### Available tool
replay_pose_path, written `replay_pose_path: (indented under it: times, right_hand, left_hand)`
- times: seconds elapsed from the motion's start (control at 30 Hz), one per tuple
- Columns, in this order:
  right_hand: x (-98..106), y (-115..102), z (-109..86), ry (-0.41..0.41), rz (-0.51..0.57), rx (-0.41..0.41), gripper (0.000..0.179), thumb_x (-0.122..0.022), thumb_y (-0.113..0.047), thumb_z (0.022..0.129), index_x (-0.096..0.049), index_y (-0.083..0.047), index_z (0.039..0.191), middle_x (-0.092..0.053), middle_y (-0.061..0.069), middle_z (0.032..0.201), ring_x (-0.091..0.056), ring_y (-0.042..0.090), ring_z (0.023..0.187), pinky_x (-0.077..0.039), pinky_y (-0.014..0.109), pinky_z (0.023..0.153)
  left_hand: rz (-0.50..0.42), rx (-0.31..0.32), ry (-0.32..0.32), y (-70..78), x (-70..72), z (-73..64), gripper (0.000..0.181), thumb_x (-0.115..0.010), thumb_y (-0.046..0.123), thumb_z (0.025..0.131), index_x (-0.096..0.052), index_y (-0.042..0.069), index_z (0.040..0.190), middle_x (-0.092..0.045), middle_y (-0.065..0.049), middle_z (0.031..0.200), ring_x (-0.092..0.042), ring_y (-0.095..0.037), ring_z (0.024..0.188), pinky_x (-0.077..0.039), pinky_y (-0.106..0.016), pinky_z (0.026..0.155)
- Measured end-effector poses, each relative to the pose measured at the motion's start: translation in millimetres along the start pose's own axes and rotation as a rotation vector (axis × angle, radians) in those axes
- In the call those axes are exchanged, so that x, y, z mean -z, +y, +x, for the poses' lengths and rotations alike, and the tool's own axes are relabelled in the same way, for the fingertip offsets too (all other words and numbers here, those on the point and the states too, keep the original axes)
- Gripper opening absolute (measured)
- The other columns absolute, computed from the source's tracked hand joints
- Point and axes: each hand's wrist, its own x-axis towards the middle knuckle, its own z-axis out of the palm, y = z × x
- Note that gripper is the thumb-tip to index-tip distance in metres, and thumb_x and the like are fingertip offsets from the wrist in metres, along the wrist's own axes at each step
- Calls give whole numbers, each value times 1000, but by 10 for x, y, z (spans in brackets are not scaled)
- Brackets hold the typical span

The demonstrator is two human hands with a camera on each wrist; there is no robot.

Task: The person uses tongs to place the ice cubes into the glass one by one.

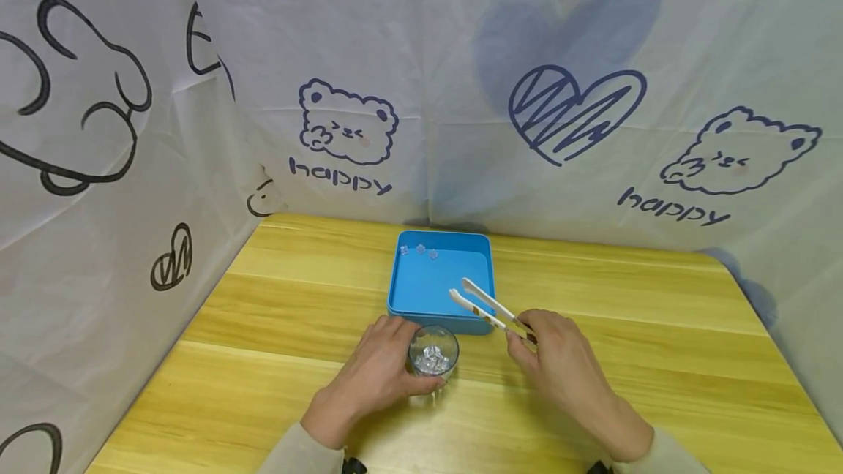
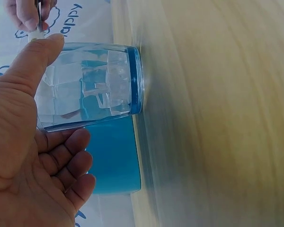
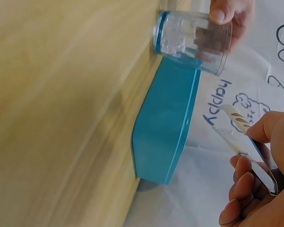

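My left hand [image 1: 378, 368] holds a clear drinking glass [image 1: 433, 350] upright on the table, with the thumb on its near side and fingers at its far side. Several clear ice-like cubes [image 2: 116, 80] lie in the bottom of the glass. My right hand [image 1: 560, 357] grips white-tipped metal tongs [image 1: 487, 306] between thumb and fingers. The tong tips stand apart with nothing between them, over the front right of a blue rectangular box [image 1: 443, 324]. Inside the box, near its far left corner, sit 3 small clear cubes [image 1: 420, 248].
The wooden table [image 1: 296, 298] spreads to both sides of the box. White cloth [image 1: 454, 167] with bear and heart drawings hangs behind the table and along its left side. The box's front wall stands just beyond the glass.
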Motion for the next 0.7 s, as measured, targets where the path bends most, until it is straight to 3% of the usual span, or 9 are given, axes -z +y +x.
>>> replay_pose_path:
  times: [0.13, 0.4, 0.7]
  right_hand:
    - [-34, 25, 137, -33, 16, -47, 17, -77, -17, 95, -73, -1, 100, -71, 8, 86, -59, 16, 73, -55, 41, 70]
    - [-184, 178, 480, -36, -22, -19, 21, -74, -16, 97, -70, 4, 102, -65, 8, 80, -53, 21, 69, -52, 41, 66]
    - [-383, 281, 874, -122, -103, -65, 23, -70, -21, 98, -62, -5, 83, -51, 3, 68, -45, 20, 61, -39, 34, 56]
  left_hand:
    - [1, -4, 0, -1, 3, 1, 83, -89, 59, 77, -62, 6, 134, -65, -7, 128, -55, -25, 119, -46, -49, 111]
    - [-36, -14, -4, 0, 5, 11, 95, -89, 60, 78, -53, 9, 149, -59, -7, 147, -52, -28, 133, -41, -52, 118]
    - [-43, -16, -4, -6, 11, 12, 97, -89, 59, 77, -51, 9, 152, -57, -8, 152, -51, -29, 136, -40, -54, 119]
